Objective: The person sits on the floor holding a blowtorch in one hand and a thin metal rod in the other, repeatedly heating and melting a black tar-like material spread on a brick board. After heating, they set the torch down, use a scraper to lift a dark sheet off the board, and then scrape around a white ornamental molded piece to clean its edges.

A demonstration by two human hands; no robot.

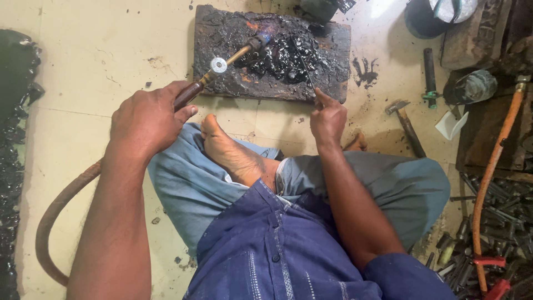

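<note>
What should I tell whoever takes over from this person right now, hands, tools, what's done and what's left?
Left hand: closed around the handle of the gas torch, nozzle aimed at the black tarry mass on the wooden board; a bluish flame shows at the tip. The torch's brown hose loops back on the floor at the left.
Right hand: pinching a thin metal rod, its tip in the black mass.
Done: the mass looks glossy and softened, spread over the board's middle.
Left: heating and working with the rod look unfinished.
Nearby: hammer on the floor to the right, orange hose beyond.
</note>
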